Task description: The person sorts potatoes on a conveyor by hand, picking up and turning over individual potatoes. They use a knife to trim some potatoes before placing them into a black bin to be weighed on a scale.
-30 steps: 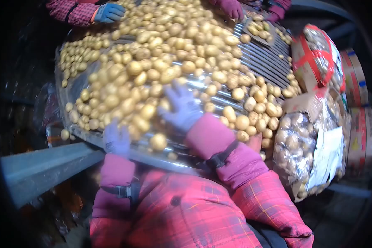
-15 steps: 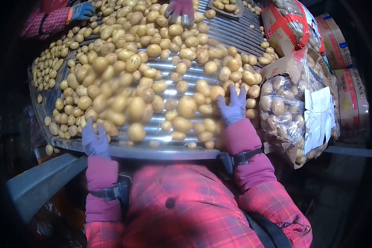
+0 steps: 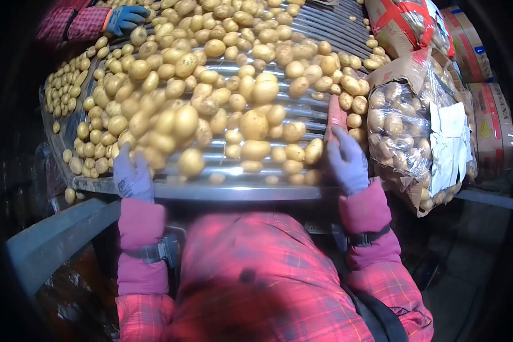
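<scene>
Many yellow potatoes [image 3: 254, 125] lie over a ribbed metal surface [image 3: 306, 117] in front of me, several of them blurred. My left hand [image 3: 133, 178], in a purple glove, rests at the near left edge with fingers apart, touching or right beside potatoes, holding none. My right hand [image 3: 349, 162], gloved the same, is at the right side by a reddish strip [image 3: 336, 114] that runs along the border. Its thumb and fingers are apart, and no potato shows in it. Whether it presses on the strip is hard to see.
Plastic-wrapped cartons of potatoes [image 3: 394, 122] stand on the right, with more cardboard boxes [image 3: 491, 131] behind. Another person's blue-gloved hand [image 3: 125, 19] is at the far left. Smaller potatoes [image 3: 64, 91] lie in a left side section. A metal rim [image 3: 239, 192] runs before me.
My right hand has moved right, off the potatoes to the reddish strip. My left hand stays nearly in place. Some potatoes have shifted, and a co-worker's pink-gloved hand at the top has left view.
</scene>
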{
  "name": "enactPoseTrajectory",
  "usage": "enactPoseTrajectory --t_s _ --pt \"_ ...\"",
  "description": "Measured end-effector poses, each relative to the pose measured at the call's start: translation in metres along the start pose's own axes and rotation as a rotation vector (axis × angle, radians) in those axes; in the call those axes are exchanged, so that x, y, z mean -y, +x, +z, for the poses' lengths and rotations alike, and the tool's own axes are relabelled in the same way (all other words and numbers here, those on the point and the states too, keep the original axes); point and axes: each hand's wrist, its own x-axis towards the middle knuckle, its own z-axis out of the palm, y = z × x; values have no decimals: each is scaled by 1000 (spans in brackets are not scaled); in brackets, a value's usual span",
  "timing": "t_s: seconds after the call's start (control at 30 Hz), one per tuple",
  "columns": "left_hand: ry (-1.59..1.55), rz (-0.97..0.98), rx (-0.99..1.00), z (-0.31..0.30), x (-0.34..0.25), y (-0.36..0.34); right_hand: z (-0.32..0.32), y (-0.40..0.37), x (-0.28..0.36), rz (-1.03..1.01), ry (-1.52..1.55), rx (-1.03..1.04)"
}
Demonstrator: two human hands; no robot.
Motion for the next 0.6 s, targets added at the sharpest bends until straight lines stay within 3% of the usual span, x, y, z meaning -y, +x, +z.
enactPoseTrajectory --t_s 0.03,0.1,0.23,0.27,0.3,0.4,0.5,0.6 --pt "3 -6 -5 1 -2 -1 8 -11 1 -7 1 5" --pt "-89 -33 -13 2 -2 -1 28 -31 12 -241 -394 79" --pt "29 -26 9 -2 -5 1 52 -22 28 -296 -355 107" --pt "-11 -60 42 -3 -6 2 58 -19 30 -437 -495 20" --pt "-14 -61 35 -4 -7 2 62 -14 35 -443 -497 15" --pt "49 -6 25 -4 -9 1 70 -2 57 -465 -438 145" --pt "-2 -15 -31 2 -3 1 60 21 46 -467 80 406" --pt "119 38 -2 2 1 0 45 73 28 -319 104 32"
